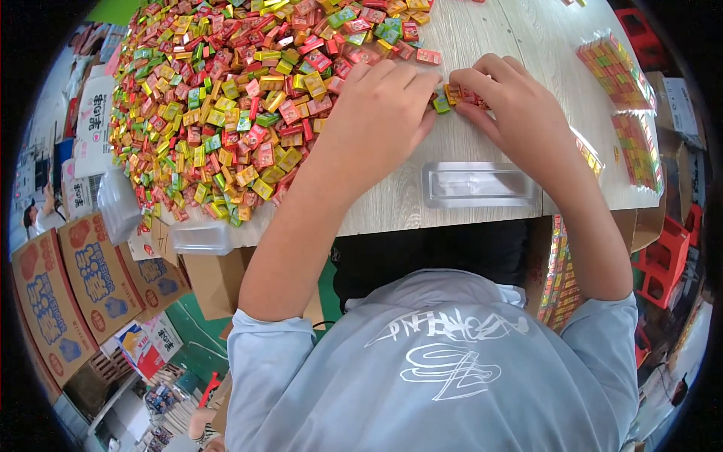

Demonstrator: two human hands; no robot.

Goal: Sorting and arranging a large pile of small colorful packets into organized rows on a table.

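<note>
Both my hands meet over the table, around a short row of small wrapped candies (454,93). My right hand (521,107) is closed on the row, fingers along its far side and thumb on its near side. My left hand (385,114) is closed at the row's left end, thumb and forefinger at a green-wrapped candy (441,104); its other fingertips are partly hidden. A large heap of red, yellow, orange and green candies (218,113) lies beside and beyond my left arm. Just nearer than my hands, a clear plastic tray (444,197) lies on the tabletop.
Blocks of candies packed in rows (614,71) stand at the right table edge, with another block (639,151) nearer. Clear trays (119,207) are stacked at the left edge, one more tray (202,238) near them. Cardboard cartons (64,301) stand lower left; red crates (666,256) at right.
</note>
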